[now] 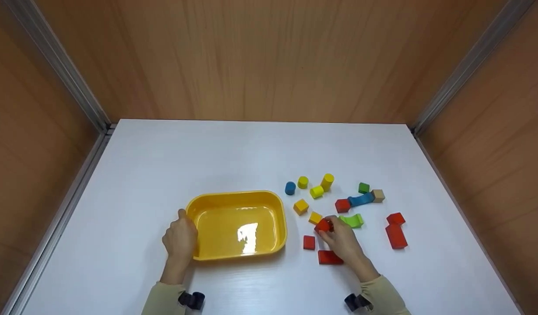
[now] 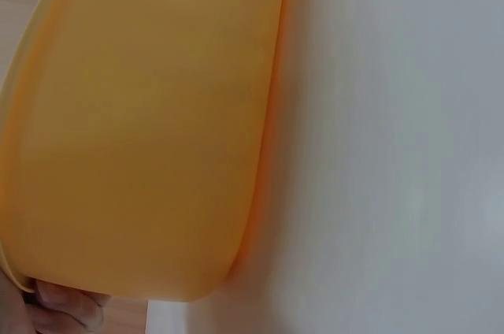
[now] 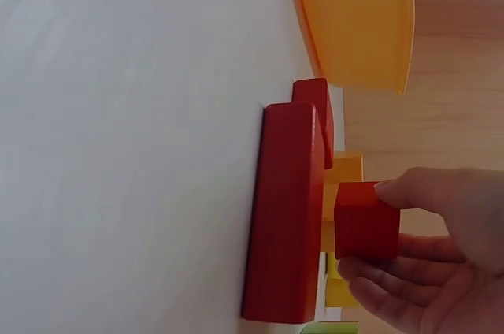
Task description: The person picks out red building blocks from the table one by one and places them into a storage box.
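Observation:
A yellow tray (image 1: 233,205) with nothing in it stands left of the blocks. My left hand (image 1: 181,236) grips its left rim, and the left wrist view shows curled fingers (image 2: 67,306) under the edge of the tray (image 2: 142,137). My right hand (image 1: 345,240) pinches a red cube (image 3: 367,221) between thumb and fingers. Near that hand lie a long red block (image 1: 330,257), another red cube (image 1: 309,243), an orange-yellow cube (image 1: 315,218) and a green curved block (image 1: 353,220).
Farther back are a blue cylinder (image 1: 290,188), several yellow cylinders (image 1: 327,182), a blue curved block (image 1: 361,200), a dark green cube (image 1: 363,187) and a tan cube (image 1: 378,195). Red blocks (image 1: 396,236) lie at the right. Wooden walls (image 1: 269,61) enclose the white table.

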Demonstrator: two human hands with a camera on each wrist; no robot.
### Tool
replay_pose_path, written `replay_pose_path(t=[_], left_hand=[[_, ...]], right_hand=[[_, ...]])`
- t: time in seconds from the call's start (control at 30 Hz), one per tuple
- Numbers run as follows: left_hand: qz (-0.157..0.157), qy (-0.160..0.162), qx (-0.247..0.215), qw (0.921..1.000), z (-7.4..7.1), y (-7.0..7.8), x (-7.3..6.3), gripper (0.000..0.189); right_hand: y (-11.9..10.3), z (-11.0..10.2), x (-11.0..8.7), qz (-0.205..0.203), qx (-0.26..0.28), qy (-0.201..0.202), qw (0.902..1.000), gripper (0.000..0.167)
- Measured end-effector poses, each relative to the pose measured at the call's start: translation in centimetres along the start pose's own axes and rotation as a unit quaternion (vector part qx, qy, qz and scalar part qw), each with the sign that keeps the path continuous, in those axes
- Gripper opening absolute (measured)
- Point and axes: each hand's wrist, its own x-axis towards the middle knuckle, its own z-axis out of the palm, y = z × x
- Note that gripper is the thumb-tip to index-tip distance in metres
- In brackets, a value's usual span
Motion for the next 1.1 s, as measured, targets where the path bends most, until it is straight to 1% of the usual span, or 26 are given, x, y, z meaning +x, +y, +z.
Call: replay_pose_path(t=[0.17,0.37,0.47,0.6,0.77,0.9,1.1], left_hand=[[-0.006,-0.009,0.004,0.9999,-0.1,0.2,0.1,0.020],[0.008,-0.003,-0.001,1.0000,-0.1,0.1,-0.1,0.017],[0.014,0.001,-0.004,0.9999,-0.1,0.1,-0.1,0.017],[0.011,-0.002,-0.007,0.9999,0.0,0.1,0.0,0.018],[0.007,0.001,-0.007,1.0000,0.1,0.1,0.0,0.018],[0.005,0.004,-0.008,0.9999,0.2,0.0,-0.1,0.017],[-0.003,0.001,-0.007,1.0000,0.2,-0.2,-0.1,0.019]], right_hand=[[-0.9,-0.3,-0.5,-0.008,0.003,0.001,1.0000,0.041],[-1.9,-0.6,-1.1,-0.057,-0.008,0.021,0.9981,0.041],[-2.6,-0.7,-1.3,-0.070,-0.010,0.024,0.9972,0.042],[-3.6,-0.8,-1.5,-0.081,-0.004,0.023,0.9964,0.043],[-4.8,-0.7,-1.8,-0.102,0.017,0.022,0.9944,0.042],[-5.5,-0.4,-1.8,-0.122,0.021,0.024,0.9920,0.042],[-6.7,0.0,-1.8,-0.171,0.021,0.033,0.9845,0.042]])
